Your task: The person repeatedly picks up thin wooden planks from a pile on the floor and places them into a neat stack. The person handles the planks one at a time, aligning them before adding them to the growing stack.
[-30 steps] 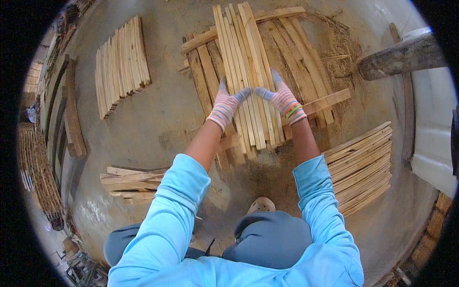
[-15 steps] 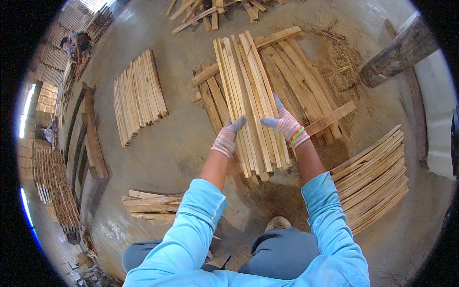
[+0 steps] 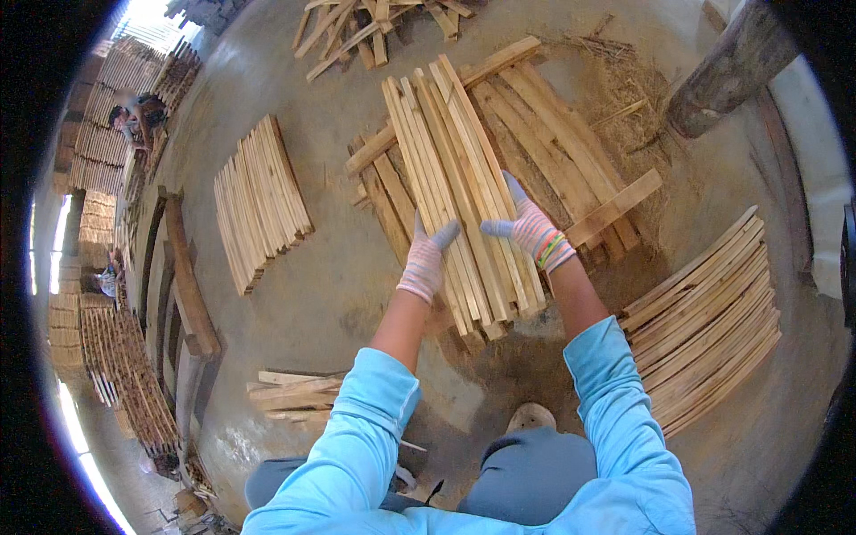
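Note:
Between both gloved hands is a bundle of long, pale wooden strips (image 3: 456, 196), its lengths running away from me. My left hand (image 3: 426, 257) clasps the bundle's left side, thumb laid over the top. On the opposite side my right hand (image 3: 532, 227) grips it the same way, a green and orange band at its wrist. Most of the fingers are hidden behind the wood. Below and beyond the bundle lies a low rack of wooden planks (image 3: 544, 147) with a crossbar (image 3: 615, 209) at its right.
Strips lie in stacks at the left (image 3: 260, 201) and right (image 3: 709, 325), with a smaller pile (image 3: 299, 392) by my left forearm. Loose offcuts (image 3: 374, 27) are heaped at the far side. A thick post (image 3: 731, 76) stands far right; thick beams (image 3: 183, 267) lie left. Two people work at far left.
The whole view has shifted slightly, with the left-side stacks now further right. Both hands keep their hold on the bundle, which tilts a little more to the left at its far end.

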Action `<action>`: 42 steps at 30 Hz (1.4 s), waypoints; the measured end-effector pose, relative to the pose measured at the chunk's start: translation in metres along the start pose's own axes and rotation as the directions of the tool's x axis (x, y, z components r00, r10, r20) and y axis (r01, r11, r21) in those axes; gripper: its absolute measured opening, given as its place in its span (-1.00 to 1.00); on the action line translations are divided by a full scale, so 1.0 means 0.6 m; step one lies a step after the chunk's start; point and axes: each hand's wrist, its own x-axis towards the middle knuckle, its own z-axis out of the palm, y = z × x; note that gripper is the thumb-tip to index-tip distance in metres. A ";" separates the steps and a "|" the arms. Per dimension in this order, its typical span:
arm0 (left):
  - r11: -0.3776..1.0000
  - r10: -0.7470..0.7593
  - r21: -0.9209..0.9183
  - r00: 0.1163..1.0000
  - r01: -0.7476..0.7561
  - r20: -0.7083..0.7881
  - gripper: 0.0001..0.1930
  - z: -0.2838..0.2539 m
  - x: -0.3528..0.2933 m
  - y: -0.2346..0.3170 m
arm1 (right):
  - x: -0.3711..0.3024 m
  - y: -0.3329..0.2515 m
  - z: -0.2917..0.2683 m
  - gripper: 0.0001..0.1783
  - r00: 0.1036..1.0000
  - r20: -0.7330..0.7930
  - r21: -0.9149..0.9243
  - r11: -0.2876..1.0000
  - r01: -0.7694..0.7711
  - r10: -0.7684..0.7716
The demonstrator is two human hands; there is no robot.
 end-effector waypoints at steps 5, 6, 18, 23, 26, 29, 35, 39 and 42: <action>0.988 0.009 0.152 0.994 0.007 -0.108 0.06 0.032 -0.014 0.001 | 0.004 -0.012 0.010 0.35 0.999 0.010 -0.459 0.888 -0.027 0.036; 0.984 0.036 0.177 0.994 -0.018 -0.099 0.05 0.036 -0.017 0.005 | 0.007 -0.012 0.007 0.34 0.994 0.037 -0.481 0.874 -0.070 0.100; 0.565 0.010 0.750 0.906 0.343 -0.423 0.43 0.178 -0.040 0.085 | -0.035 -0.045 0.040 -0.33 0.938 -0.322 -0.768 0.544 -0.338 0.129; 0.450 -0.070 0.710 0.814 0.542 -0.576 0.48 0.235 -0.024 0.094 | -0.046 -0.039 0.047 -0.28 0.961 -0.241 -0.808 0.519 -0.277 0.138; 0.398 -0.073 0.713 0.795 0.577 -0.602 0.43 0.242 -0.036 0.102 | -0.047 -0.013 0.031 -0.36 0.978 -0.192 -0.786 0.583 -0.204 0.084; 0.417 -0.066 0.701 0.788 0.579 -0.612 0.38 0.233 -0.049 0.118 | -0.058 0.002 0.019 -0.37 0.992 -0.121 -0.564 0.819 -0.101 0.039; 0.601 -0.138 0.650 0.861 0.465 -0.489 0.35 0.161 -0.056 0.134 | -0.082 -0.047 0.072 -0.25 0.966 -0.242 -0.438 0.899 -0.028 -0.088; 0.922 -0.157 0.309 0.956 0.232 -0.250 0.35 0.074 -0.080 0.148 | -0.113 -0.122 0.166 -0.08 0.963 -0.139 -0.557 0.822 0.116 -0.230; 0.917 -0.045 -0.396 0.999 0.043 0.004 0.22 -0.009 -0.118 0.157 | -0.136 -0.162 0.264 -0.01 0.956 0.101 -0.389 0.873 0.293 -0.276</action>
